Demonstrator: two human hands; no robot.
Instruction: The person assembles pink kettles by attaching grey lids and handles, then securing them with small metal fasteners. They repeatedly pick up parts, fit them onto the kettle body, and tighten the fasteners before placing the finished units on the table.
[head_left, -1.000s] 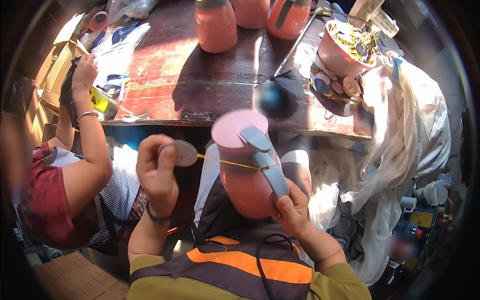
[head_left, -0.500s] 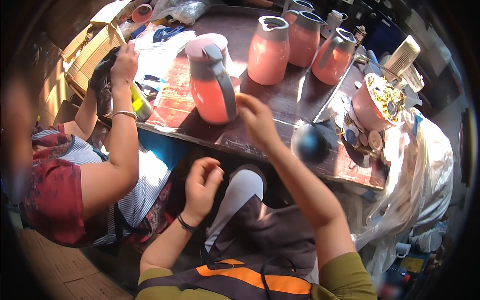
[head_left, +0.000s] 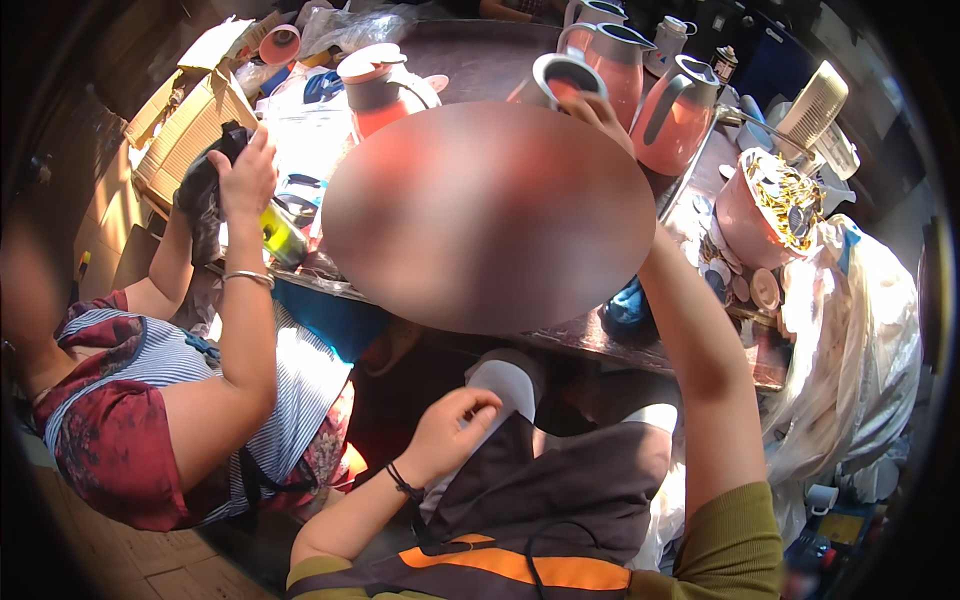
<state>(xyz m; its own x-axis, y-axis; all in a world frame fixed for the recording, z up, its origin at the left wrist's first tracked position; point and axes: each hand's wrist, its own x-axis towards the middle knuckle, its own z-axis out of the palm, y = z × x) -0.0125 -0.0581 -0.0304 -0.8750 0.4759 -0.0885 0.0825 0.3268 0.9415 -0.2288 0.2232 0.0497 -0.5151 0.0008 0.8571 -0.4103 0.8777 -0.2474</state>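
My right hand point(head_left: 598, 114) is at the mouth of a pink jug with a grey rim point(head_left: 548, 76), its fingers curled over the rim. A large blurred oval covers the middle of the view and hides the jug's lower part and my wrist. To the left stands a lidded pink jug with a grey handle point(head_left: 385, 92), its base hidden too. Over my lap hovers my left hand point(head_left: 452, 430), fingers curled in and nothing visible in them.
More pink jugs point(head_left: 676, 115) stand at the back right. A pink tub of gold-coloured parts point(head_left: 762, 210) sits near a clear plastic bag point(head_left: 850, 330). At my left, a co-worker's hands point(head_left: 245, 180) hold a dark item beside a cardboard box point(head_left: 195, 125).
The lidded jug has moved farther back and left. My right hand has gone from beside it to the open jug's rim. My left hand has lowered and its fingers have closed.
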